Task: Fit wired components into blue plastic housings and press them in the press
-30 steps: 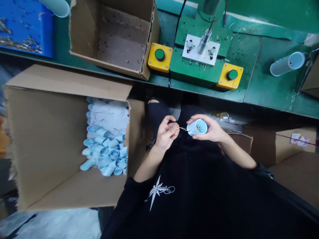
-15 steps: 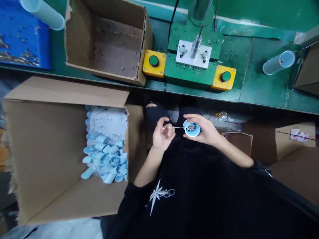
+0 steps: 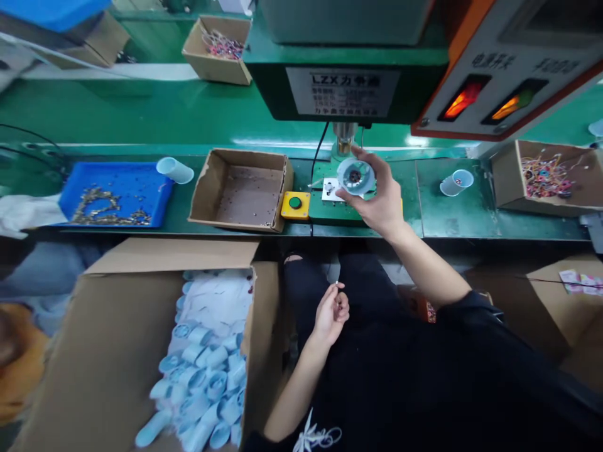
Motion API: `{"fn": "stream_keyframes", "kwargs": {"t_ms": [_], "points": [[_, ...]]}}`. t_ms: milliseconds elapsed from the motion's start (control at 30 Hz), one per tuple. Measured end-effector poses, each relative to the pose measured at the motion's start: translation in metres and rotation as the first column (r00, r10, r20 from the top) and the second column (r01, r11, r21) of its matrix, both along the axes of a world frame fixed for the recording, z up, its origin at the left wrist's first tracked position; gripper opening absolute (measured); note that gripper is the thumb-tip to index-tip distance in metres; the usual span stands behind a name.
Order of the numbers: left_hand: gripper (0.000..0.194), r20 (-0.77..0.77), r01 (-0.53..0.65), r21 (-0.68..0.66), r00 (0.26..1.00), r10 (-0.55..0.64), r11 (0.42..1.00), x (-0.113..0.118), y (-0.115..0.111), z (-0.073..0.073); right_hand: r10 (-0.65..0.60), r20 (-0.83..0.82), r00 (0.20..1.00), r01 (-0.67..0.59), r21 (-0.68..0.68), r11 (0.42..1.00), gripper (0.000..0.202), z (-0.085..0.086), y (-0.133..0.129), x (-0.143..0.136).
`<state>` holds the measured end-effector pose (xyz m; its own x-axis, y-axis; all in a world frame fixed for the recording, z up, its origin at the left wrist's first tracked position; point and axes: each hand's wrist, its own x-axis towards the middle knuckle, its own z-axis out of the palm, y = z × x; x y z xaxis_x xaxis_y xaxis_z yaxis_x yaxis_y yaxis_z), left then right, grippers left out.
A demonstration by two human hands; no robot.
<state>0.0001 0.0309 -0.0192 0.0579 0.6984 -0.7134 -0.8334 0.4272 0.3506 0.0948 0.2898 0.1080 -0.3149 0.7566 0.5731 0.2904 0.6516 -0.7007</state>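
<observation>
My right hand (image 3: 384, 199) is raised over the green press base and grips a light blue plastic tube (image 3: 346, 183) around its side. The tube's open end faces me, and a small round dark metal part sits inside. A pale thin wire end (image 3: 316, 183) shows just left of the tube. Behind the tube is the press's silver fixture plate (image 3: 328, 190), partly covered. Low over my lap, my left hand (image 3: 331, 315) is closed, fingers curled, with a tiny white spot at the fingertips that I cannot make out.
A yellow box with a green button (image 3: 295, 204) sits beside the press (image 3: 343, 56). To its left are a cardboard box (image 3: 202, 204) and a blue tray (image 3: 162, 207) of metal pieces. A large carton (image 3: 108, 351) holds many blue tubes. Another tube (image 3: 456, 183) stands at right.
My right hand has carried the tube from my lap up to the press. The left hand has come away from the tube's wire and stays low. The view has tilted upward.
</observation>
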Motion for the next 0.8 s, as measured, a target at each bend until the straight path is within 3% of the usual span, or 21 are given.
{"fn": "stream_keyframes", "kwargs": {"t_ms": [233, 400, 633, 800], "points": [[0.047, 0.009, -0.064, 0.048, 0.998, 0.064, 0.997, -0.009, -0.003, -0.008, -0.022, 0.161, 0.987, 0.025, -0.019, 1.000, 0.077, -0.012, 0.027, -0.014], [0.043, -0.065, -0.109, 0.018, 0.992, 0.110, 0.994, -0.005, -0.001, -0.010, -0.042, 0.217, 0.975, 0.037, 0.027, 0.999, 0.076, -0.012, 0.028, -0.015], [0.049, -0.107, -0.021, 0.088, 0.994, 0.031, 0.996, 0.002, 0.007, -0.005, -0.088, 0.343, 0.935, 0.075, 0.052, 0.996, 0.071, -0.002, 0.033, -0.012], [0.045, -0.123, -0.073, 0.082, 0.989, 0.082, 0.994, -0.002, 0.007, -0.008, -0.139, 0.330, 0.934, 0.108, 0.110, 0.988, 0.073, -0.011, 0.031, -0.012]]}}
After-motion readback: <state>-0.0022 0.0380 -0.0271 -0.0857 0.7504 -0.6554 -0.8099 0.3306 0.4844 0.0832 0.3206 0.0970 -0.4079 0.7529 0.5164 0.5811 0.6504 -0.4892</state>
